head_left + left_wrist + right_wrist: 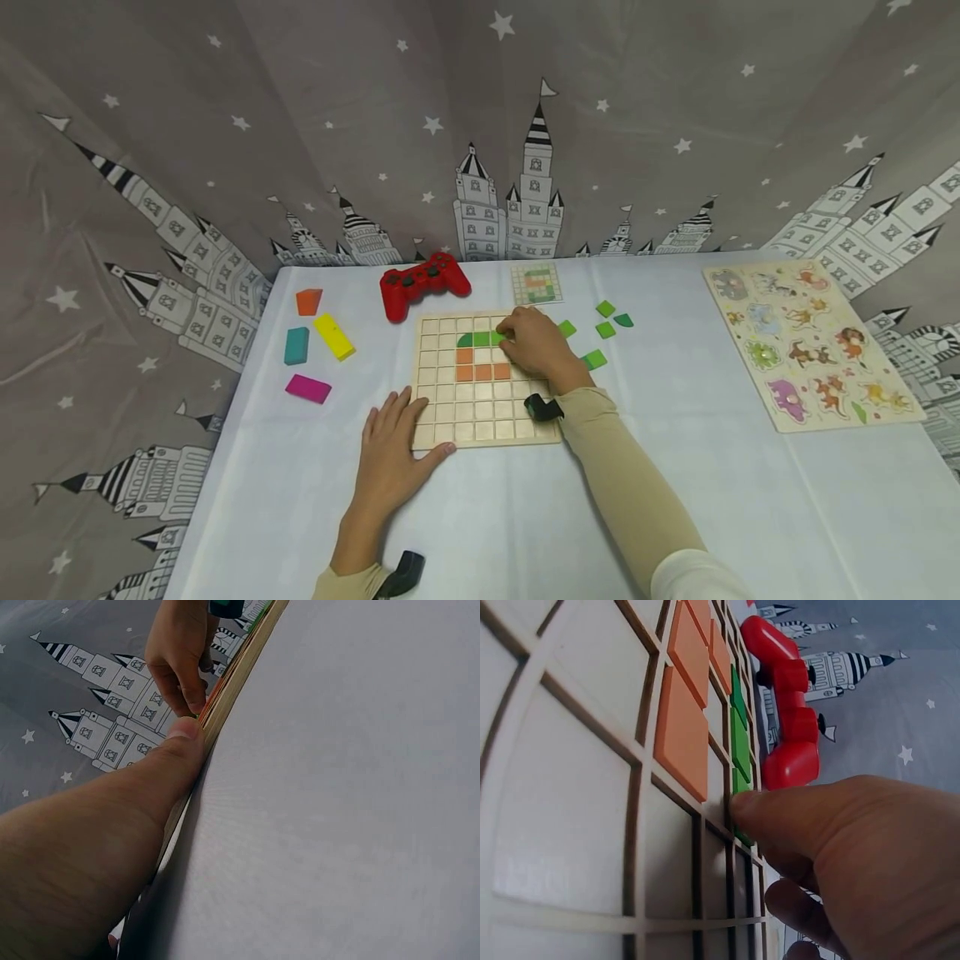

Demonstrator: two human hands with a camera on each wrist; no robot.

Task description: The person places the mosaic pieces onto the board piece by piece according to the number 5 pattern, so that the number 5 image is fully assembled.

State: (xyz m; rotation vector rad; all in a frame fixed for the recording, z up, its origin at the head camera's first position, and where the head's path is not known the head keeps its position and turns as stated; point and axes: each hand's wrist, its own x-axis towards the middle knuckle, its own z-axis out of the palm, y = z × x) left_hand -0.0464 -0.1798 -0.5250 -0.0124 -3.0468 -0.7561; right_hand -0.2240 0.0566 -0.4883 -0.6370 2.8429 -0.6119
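The left hand [393, 446] lies flat, palm down, fingers straight and spread, thumb out to the side. The right hand [534, 343] reaches forward, forearm stretched, fingertips [744, 806] curled downward.

Grid board [480, 408] mid-tabletop [675, 467]; blocks [318, 346] left, gamepad [423, 283] behind, animal puzzle [813, 342] right, loose tiles [603, 329] between.

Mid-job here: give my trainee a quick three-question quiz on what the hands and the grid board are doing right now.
1. True or false: the left hand rests flat at the wooden grid board's near-left corner.
2. Which tile colour is the right hand touching? A orange, B green, C pink
3. Fill in: behind the board lies a red game ____.

Key: 1 true; 2 B, a green tile; 3 controller.
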